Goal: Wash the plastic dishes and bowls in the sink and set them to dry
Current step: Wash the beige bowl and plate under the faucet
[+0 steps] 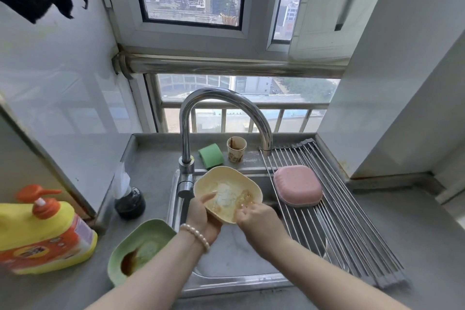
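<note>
We hold the cream squarish plastic bowl (227,194) tilted over the steel sink (226,254), left hand (201,216) clamped on its near-left rim; right hand (254,216) rubs inside with relaxed fingers, nearer the rack (339,209) rightward.

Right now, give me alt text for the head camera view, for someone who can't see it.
Over a steel sink, the left hand holds a soapy yellow bowl while the right hand rubs inside it. A pink bowl lies upside down on the drying rack; a dirty green bowl waits left.
</note>
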A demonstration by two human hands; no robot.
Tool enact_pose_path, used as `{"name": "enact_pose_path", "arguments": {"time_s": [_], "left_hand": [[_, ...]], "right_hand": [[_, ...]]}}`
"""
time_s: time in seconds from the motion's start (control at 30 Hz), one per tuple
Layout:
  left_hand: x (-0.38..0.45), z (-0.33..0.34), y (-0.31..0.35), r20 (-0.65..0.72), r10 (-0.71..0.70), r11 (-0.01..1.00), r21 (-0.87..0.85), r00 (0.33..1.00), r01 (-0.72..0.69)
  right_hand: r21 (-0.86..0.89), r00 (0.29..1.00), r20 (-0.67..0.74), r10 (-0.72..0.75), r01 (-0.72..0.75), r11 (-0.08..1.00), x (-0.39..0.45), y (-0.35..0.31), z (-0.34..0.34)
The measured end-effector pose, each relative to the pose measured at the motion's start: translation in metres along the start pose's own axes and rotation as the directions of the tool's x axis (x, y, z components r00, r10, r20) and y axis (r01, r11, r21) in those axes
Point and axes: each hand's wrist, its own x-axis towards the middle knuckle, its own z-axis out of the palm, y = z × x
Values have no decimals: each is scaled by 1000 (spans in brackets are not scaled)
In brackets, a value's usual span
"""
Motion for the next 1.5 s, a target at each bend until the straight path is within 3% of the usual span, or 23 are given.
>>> {"name": "enact_pose_path", "arguments": {"time_s": [0.1, 0.2, 0.27, 0.37, 0.47, 0.6, 0.67, 0.73, 0.8, 0.9, 0.97, 1.0, 1.1, 1.2, 1.3, 1.4, 1.5], "left_hand": [[-9, 3, -20, -22, 5, 998, -66, 1000, -6], [-8, 1, -10, -39, -24, 999, -36, 999, 23], [-7, -2, 2, -40, -100, 994, 28, 994, 101], [-7, -5, 15, -80, -146, 975, 155, 986, 157], [-10, 3, 11, -61, -71, 993, 91, 996, 76], [-20, 19, -24, -58, 104, 989, -100, 993, -110], [-21, 20, -30, -94, 87, 987, -125, 992, -98], [-20, 16, -23, -156, 49, 993, -97, 987, -65], [-19, 12, -12, -180, 26, 999, -18, 983, -30], [-16, 8, -6, -207, 3, 998, 68, 978, 11], [-14, 12, -14, -185, -35, 997, 57, 982, 46], [-12, 13, -19, -171, -52, 998, 37, 984, 59], [4, 11, -29, -163, -23, 1000, -24, 986, 19], [19, 2, -23, -184, 19, 1000, 15, 983, -16], [20, -2, -21, -205, 53, 996, 81, 977, -37], [16, 11, -36, -194, 17, 994, 112, 981, 5], [14, 31, -51, -84, -35, 995, 88, 996, 43]], "right_hand": [[194, 997, -35, 70, -62, 979, -1, -27, 7], [483, 996, -85, 33, 13, 875, -14, -19, 16], [458, 995, -68, -69, 93, 884, -24, 7, 13], [180, 976, 37, -214, 204, 962, -23, 46, 2], [47, 978, 35, -207, 205, 978, -11, 45, -5], [241, 998, -55, -14, 27, 970, -9, 3, -3], [409, 997, -47, 53, -29, 912, -18, -12, 3], [492, 996, -79, -32, 67, 868, -29, -11, 9], [447, 984, -78, -157, 176, 877, -35, 10, 7], [240, 983, 31, -183, 171, 956, -26, 47, -2], [18, 979, 166, -117, 116, 993, -16, 52, -12], [-2, 961, 268, -67, 70, 998, -12, 46, -18], [135, 895, 439, -76, 18, 991, -14, 18, -24], [382, 864, 452, -222, 38, 923, -29, 13, -26], [298, 817, 551, -170, -3, 955, -34, 41, -34], [204, 813, 580, -42, -95, 974, -14, 61, -32], [329, 753, 656, -42, -236, 914, 7, 51, -25]]}}
